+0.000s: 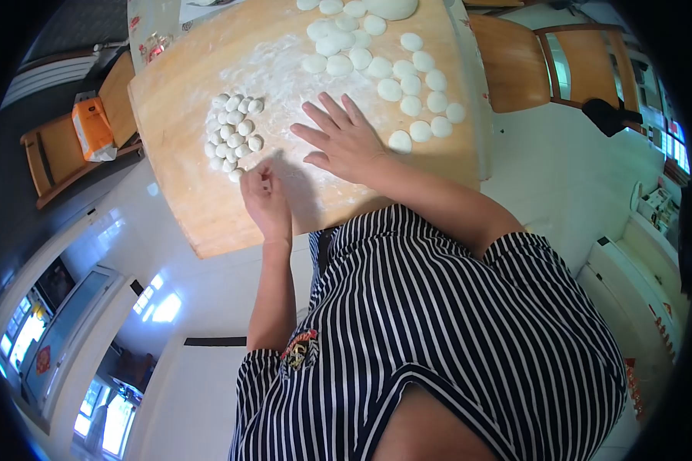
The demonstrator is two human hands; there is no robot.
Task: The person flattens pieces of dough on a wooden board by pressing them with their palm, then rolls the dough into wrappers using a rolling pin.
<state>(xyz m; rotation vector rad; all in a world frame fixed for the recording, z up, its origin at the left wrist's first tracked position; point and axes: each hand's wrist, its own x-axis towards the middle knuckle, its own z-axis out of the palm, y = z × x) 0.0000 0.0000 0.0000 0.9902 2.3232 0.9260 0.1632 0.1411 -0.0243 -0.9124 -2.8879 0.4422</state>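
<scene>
My left hand (264, 201) is at the near left of a floured wooden board (184, 207), its fingers curled in. Whatever may be inside those fingers is hidden. Right beside its knuckles lies one small dough ball (236, 175), at the near end of a cluster of dough pieces (227, 137). Over the middle of the board, my right hand (346, 144) is palm down with its fingers spread. The surface under that palm is covered from view. Flattened dough rounds (410, 84) lie beyond and to the right of it, several of them touching or overlapping.
A large dough lump (392, 8) sits at the far edge of the board. Wooden chairs (510, 65) stand on the right and left, the left one bearing an orange package (94, 129). Loose flour (273, 65) whitens the board's middle.
</scene>
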